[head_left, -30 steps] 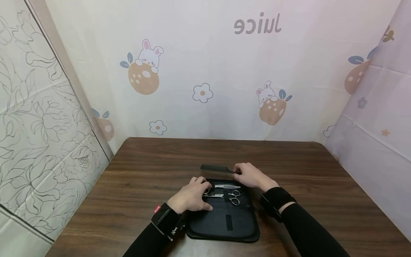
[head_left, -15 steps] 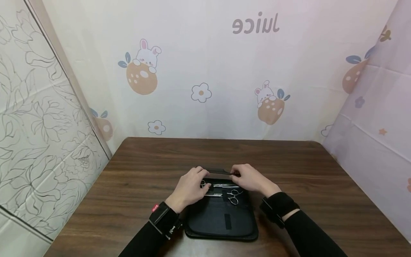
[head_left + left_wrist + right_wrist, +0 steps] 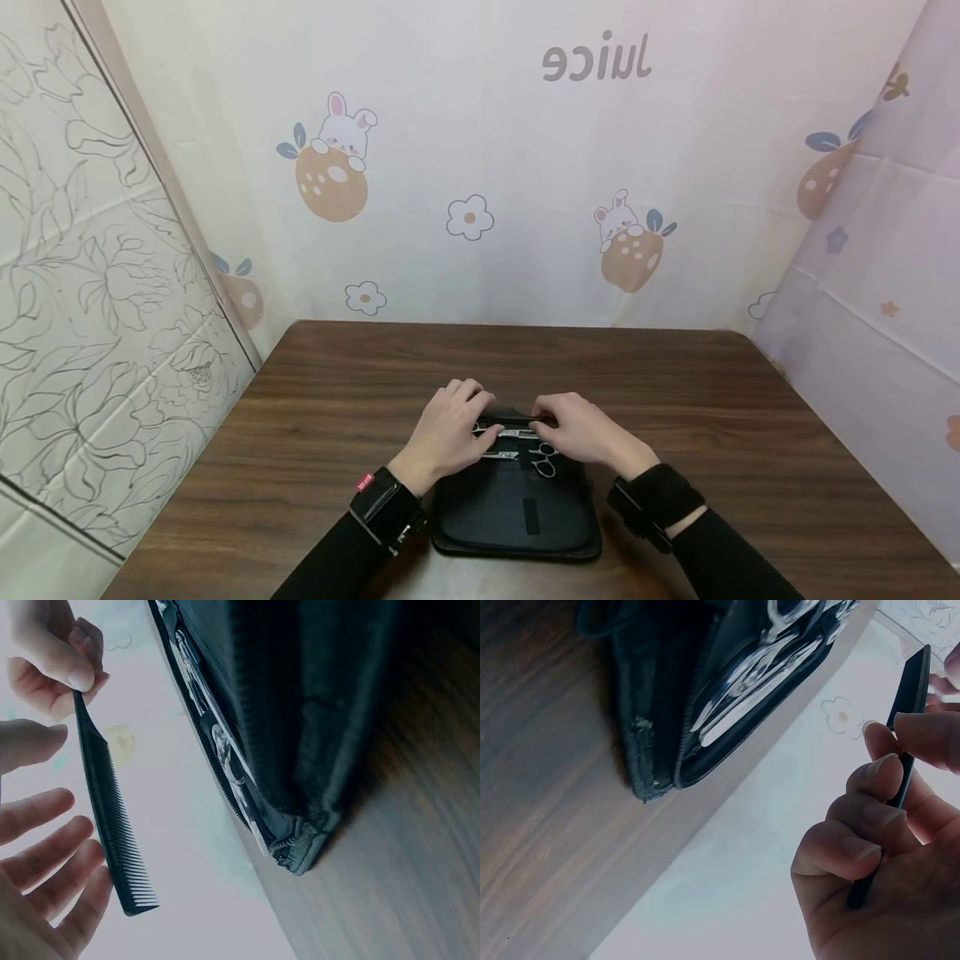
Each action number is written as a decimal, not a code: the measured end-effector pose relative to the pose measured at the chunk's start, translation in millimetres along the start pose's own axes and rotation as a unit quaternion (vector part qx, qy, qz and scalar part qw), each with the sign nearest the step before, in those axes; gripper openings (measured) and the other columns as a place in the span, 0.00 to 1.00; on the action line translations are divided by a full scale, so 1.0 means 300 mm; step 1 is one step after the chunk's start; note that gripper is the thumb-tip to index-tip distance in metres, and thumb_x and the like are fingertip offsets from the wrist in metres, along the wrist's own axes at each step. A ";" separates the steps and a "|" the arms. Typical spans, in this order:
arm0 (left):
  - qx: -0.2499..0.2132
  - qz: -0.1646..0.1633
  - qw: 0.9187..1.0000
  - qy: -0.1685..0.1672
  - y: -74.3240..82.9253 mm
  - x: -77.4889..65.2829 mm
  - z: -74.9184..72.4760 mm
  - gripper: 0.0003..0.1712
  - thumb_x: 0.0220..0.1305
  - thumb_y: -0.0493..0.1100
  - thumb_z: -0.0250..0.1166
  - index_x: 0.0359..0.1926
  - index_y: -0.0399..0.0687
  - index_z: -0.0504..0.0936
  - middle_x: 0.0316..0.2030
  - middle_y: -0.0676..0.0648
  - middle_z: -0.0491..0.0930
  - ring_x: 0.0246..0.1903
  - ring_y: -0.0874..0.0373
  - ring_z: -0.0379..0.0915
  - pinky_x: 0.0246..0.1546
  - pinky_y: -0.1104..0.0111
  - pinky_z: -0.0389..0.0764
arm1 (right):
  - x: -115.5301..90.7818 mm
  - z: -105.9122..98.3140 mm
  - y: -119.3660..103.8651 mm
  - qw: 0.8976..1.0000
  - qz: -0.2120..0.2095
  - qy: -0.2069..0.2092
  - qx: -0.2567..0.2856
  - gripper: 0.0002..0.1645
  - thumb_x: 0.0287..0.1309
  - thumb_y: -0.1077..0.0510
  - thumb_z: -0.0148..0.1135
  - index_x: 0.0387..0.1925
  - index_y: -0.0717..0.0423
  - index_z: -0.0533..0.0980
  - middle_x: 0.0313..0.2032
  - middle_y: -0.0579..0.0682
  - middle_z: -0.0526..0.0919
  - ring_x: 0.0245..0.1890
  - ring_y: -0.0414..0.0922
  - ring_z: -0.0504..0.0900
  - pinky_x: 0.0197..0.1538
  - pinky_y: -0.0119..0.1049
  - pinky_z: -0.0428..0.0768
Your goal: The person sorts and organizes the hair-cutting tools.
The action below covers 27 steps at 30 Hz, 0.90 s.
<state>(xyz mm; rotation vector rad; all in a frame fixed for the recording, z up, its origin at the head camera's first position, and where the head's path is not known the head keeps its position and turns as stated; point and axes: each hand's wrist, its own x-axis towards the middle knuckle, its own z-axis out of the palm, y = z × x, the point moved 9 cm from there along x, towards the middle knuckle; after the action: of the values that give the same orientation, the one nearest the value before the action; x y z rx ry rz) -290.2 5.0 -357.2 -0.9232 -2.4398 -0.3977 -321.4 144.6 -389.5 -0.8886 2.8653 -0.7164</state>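
A black comb is held over the far edge of a black zip case. My right hand grips the comb's slim handle, thumb against curled fingers, as the right wrist view shows. At the toothed end, my left hand has its fingers loosely extended along the comb's back, the thumb standing apart; whether the fingertips touch it is hard to tell. Inside the case lie silver scissors and another silver tool, partly covered by my left hand.
The case rests on a brown wooden table. Behind the table hangs a pale printed curtain, and a floral panel stands at the left. A black strap band is worn on each wrist.
The comb has come down and nearer the case with my right hand. My left hand has moved from over the scissors up to the comb's toothed end.
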 end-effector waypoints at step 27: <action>-0.146 -0.003 0.979 -0.144 -0.002 -0.042 0.035 0.25 0.61 0.60 0.56 0.51 0.49 0.77 0.40 0.52 0.75 0.39 0.63 0.67 0.40 0.66 0.72 | -0.079 0.005 -0.098 0.998 -0.057 -0.005 0.010 0.03 0.61 0.50 0.54 0.34 0.42 0.74 0.27 0.37 0.73 0.24 0.34 0.70 0.26 0.33 0.72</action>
<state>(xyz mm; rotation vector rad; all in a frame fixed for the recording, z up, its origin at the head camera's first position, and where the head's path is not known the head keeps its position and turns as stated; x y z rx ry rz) -286.2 2.4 -372.9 -1.1655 -2.6921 -0.6826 -286.0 135.6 -379.7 -1.0570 2.8133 -0.7469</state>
